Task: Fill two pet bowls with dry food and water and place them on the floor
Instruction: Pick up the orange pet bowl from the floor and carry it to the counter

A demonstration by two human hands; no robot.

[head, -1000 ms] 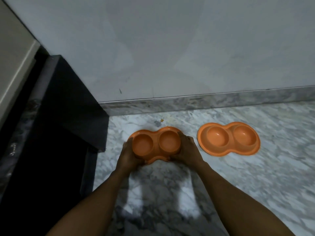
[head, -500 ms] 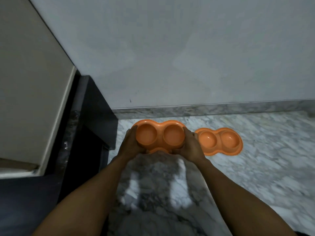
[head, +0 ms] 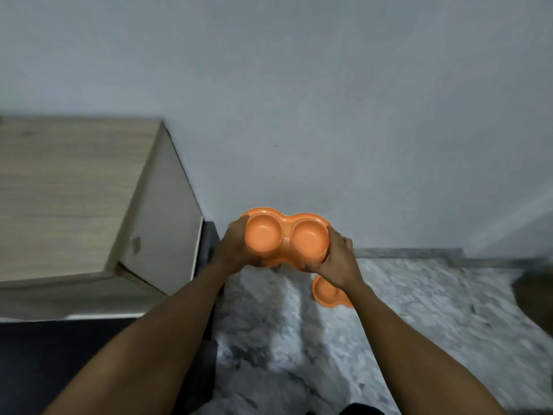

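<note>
An orange double pet bowl (head: 285, 238) with two round, empty wells is held up in the air in front of the wall. My left hand (head: 232, 250) grips its left end and my right hand (head: 336, 259) grips its right end. A second orange double bowl (head: 324, 292) lies on the marble floor below, mostly hidden behind my right wrist.
A light wooden cabinet (head: 74, 199) stands at the left with a dark counter edge (head: 89, 348) in front of it. The grey wall (head: 329, 115) is straight ahead, with a marble skirting (head: 419, 253) at its foot. Marble floor (head: 434, 310) spreads to the right.
Both hands have lifted the orange bowl off the floor and up to cabinet height. The view has risen, so the second bowl now sits low behind my right wrist.
</note>
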